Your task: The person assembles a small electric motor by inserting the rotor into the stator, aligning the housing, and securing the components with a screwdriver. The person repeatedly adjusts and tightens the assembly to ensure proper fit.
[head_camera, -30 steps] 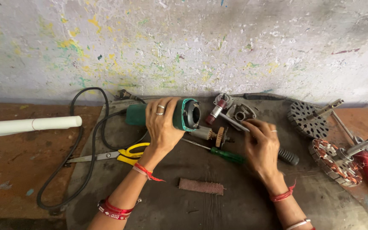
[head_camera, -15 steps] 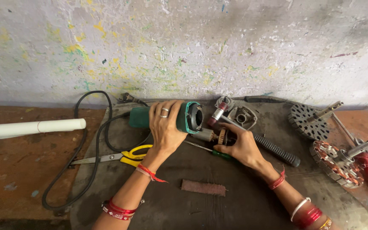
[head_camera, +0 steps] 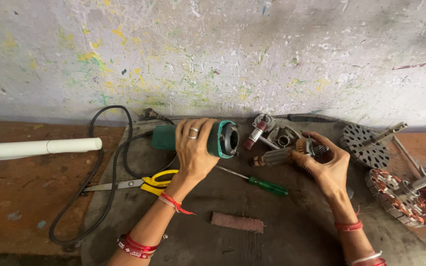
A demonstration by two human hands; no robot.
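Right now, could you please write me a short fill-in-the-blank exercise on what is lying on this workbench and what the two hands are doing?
1. The left hand grips the ____ housing of a power tool.
2. The right hand holds the motor armature, which points toward the housing's ____ end.
3. The scissors beside the black cable have ____ handles.
4. The screwdriver lies ____ the two forearms.

Missing words: green; open; yellow; between
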